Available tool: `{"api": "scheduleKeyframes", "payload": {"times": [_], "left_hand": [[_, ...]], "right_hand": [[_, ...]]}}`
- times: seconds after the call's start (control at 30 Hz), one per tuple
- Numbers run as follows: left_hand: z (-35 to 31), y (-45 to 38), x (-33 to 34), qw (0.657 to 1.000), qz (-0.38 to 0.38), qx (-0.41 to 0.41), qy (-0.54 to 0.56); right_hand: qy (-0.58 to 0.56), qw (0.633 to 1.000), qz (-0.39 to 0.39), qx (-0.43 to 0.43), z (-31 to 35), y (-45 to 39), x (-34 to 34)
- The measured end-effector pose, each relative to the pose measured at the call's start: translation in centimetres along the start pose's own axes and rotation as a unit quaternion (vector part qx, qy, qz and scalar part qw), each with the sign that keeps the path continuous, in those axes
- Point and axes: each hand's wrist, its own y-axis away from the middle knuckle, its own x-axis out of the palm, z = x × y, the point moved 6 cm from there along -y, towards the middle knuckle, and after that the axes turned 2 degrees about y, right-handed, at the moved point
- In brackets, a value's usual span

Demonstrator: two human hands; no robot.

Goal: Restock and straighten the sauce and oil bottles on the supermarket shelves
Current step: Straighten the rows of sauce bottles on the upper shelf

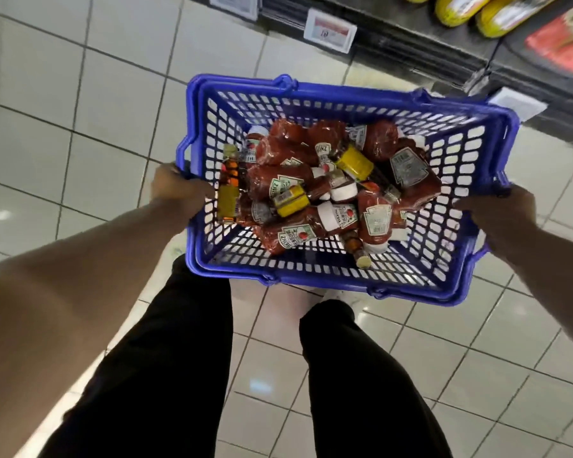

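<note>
Basically lugging the blue basket (344, 94) by its short ends, left hand (176, 188) and right hand (500, 216) clenched round the rim for balance, ketchup bottles (311, 193) heaped inside, shelf (444, 38) just beyond.

"HEINZ" reads on the labels of several ketchup bottles (376, 216) lying in the blue basket (344, 94); the shelf price tag (330, 30) seems too blurred to read.

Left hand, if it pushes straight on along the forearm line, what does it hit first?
Likely the basket's near side wall: the left hand already grips that rim. Just past the mesh lies a yellow-labelled bottle, then the ketchup bottles. Depth is uncertain.
</note>
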Motion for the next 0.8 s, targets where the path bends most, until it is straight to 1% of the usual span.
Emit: {"api": "scheduleKeyframes", "payload": {"times": [0.1, 0.17, 0.23, 0.4, 0.53, 0.6, 0.7, 0.8], "left_hand": [[0.6, 1.2, -1.2, 1.0, 0.006, 0.007, 0.018], [0.8, 2.2, -3.2, 0.999, 0.008, 0.027, 0.024], [0.4, 3.2, -6.2, 0.999, 0.007, 0.028, 0.014], [-1.7, 8.5, -16.8, 0.999, 0.02, 0.046, 0.002], [-2.5, 13.7, -26.5, 0.999, 0.024, 0.038, -0.018], [-3.3, 15.1, -30.8, 0.998, 0.026, 0.048, -0.011], [-4.4, 15.6, -35.7, 0.998, 0.03, 0.06, -0.005], [-5.3, 14.4, -38.9, 0.997, 0.02, 0.068, -0.009]], "right_hand": [[-0.003, 0.999, -0.05, -0.001, -1.0, 3.7, -1.2], [-0.004, 0.999, -0.046, -0.011, -1.4, 7.1, -2.2], [-0.015, 0.999, -0.047, -0.017, -1.2, 10.9, -3.6], [-0.021, 0.997, -0.061, 0.037, 1.8, 22.5, -8.4], [-0.023, 0.997, -0.066, 0.037, 6.1, 32.8, -11.8], [-0.02, 0.997, -0.071, 0.036, 8.0, 36.9, -12.9], [-0.026, 0.997, -0.067, 0.036, 10.4, 40.6, -13.0], [-0.034, 0.997, -0.057, 0.026, 12.0, 42.0, -11.3]]}}
